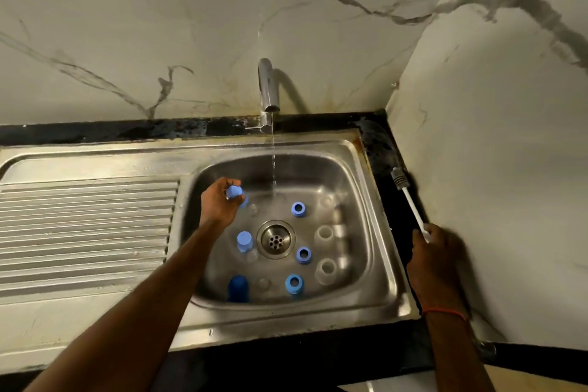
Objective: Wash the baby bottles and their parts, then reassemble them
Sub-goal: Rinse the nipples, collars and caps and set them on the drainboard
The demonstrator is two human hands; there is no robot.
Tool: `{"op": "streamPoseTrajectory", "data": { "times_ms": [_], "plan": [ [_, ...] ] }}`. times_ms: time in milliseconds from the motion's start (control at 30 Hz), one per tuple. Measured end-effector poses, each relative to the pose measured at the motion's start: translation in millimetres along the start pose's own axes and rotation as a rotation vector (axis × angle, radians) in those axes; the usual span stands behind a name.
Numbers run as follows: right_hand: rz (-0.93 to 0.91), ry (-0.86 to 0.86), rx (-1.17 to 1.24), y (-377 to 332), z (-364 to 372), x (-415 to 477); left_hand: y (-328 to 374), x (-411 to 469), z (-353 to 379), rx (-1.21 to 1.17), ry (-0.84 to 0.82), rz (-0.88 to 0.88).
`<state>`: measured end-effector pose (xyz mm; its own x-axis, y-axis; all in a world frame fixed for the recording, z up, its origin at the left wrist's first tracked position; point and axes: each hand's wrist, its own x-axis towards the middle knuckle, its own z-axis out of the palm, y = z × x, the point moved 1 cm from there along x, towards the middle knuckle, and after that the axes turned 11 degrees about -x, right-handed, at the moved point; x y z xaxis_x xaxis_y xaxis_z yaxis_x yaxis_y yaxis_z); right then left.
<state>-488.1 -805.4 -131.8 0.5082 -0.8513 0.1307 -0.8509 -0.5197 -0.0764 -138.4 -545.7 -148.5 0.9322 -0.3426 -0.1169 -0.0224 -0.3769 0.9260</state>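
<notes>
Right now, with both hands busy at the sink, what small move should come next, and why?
Probably swing the white-handled, grey-bristled bottle brush over the steel sink toward the light blue plastic piece. The right hand grips its handle end, bristles over the black counter; the left hand holds the piece beside the running water.

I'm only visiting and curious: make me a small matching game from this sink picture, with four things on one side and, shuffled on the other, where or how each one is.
Things:
1. tap
2. bottle brush
3. dark blue cap
4. left hand

States:
A. grips a pale blue cap
B. runs a thin stream of water
C. stands in the sink's near left corner
D. handle end held by the right hand

Pairs: 1-B, 2-D, 3-C, 4-A
</notes>
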Motion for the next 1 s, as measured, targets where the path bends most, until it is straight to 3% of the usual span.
{"op": "streamPoseTrajectory", "data": {
  "times_ms": [267, 500, 1000],
  "plan": [
    [-0.186, 0.015, -0.193, -15, 7, 6, -24, 16, 2, 0.187, -0.058, -0.031],
    [-0.317, 0.085, -0.114, -61, 4, 16, -41, 19, -1, 0.299, -0.099, -0.047],
    [-0.551, -0.073, -0.026, -177, 0, 33, -59, 35, 6, 0.596, -0.29, -0.083]
  ]
}}
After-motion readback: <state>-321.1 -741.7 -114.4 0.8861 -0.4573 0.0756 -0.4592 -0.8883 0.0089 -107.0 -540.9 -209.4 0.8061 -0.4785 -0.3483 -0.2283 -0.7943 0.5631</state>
